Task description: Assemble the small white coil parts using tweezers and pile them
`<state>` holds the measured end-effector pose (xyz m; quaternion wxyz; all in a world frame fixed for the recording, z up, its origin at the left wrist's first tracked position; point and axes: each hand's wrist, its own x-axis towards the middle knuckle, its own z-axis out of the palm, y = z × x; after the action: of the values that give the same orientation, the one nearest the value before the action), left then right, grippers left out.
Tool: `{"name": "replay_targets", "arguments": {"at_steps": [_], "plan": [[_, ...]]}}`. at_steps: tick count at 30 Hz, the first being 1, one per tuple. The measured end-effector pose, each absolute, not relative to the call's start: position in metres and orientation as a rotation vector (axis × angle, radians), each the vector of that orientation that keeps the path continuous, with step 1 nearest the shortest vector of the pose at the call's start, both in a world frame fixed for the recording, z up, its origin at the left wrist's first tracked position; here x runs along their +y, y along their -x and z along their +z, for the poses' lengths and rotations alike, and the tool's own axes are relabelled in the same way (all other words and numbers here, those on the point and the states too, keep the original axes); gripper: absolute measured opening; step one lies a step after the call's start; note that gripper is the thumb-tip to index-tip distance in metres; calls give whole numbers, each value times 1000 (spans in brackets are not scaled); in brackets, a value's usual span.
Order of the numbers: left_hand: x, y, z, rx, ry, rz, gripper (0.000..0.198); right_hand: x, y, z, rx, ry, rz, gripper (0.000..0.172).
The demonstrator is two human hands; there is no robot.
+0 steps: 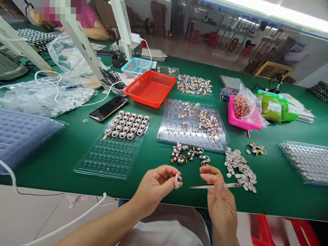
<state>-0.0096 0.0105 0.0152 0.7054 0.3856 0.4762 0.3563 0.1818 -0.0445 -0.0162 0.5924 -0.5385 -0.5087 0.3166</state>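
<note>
Between its thumb and fingers, my left hand (159, 186) pinches a small white part (177, 181) with a yellow piece on it, over the table's front edge. To the right, my right hand (220, 194) holds thin metal tweezers (205, 186), their tip pointing left toward that part without touching it. Just beyond my hands lie loose white assemblies with yellow tabs (179, 153). A pile of small white covers (239, 164) is to the right of my right hand. A clear tray (166, 131) behind holds more assemblies.
At left, a clear tray (107, 157) is partly filled with round silver-white parts (128, 124). Behind stand a phone (109, 107), a red basket (151, 89) and a blue basket (137, 65). A pink basket (232, 116) and another tray (307, 160) are at right. A person sits across at upper left.
</note>
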Motion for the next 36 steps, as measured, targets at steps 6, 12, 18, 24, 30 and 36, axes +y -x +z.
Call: {"name": "replay_targets", "arguments": {"at_steps": [6,12,18,24,30,36], "plan": [[10,7,18,1079,-858,803,17,-52,-182,-15,-1257,1252,736,34],[10,8,19,1098,-873,808,21,-58,-186,-19,-1249,1270,751,34],[7,-1,20,1058,-843,832,25,-52,-170,-14,-1328,1318,850,21],[1,-9,17,1009,-843,854,27,-41,-144,-12,-1220,1322,931,5],[-1,-6,11,1039,-904,876,23,-39,-140,-15,-1179,1342,969,7],[1,0,13,1014,-1041,821,22,-38,-145,-18,-1121,1283,1045,7]]}}
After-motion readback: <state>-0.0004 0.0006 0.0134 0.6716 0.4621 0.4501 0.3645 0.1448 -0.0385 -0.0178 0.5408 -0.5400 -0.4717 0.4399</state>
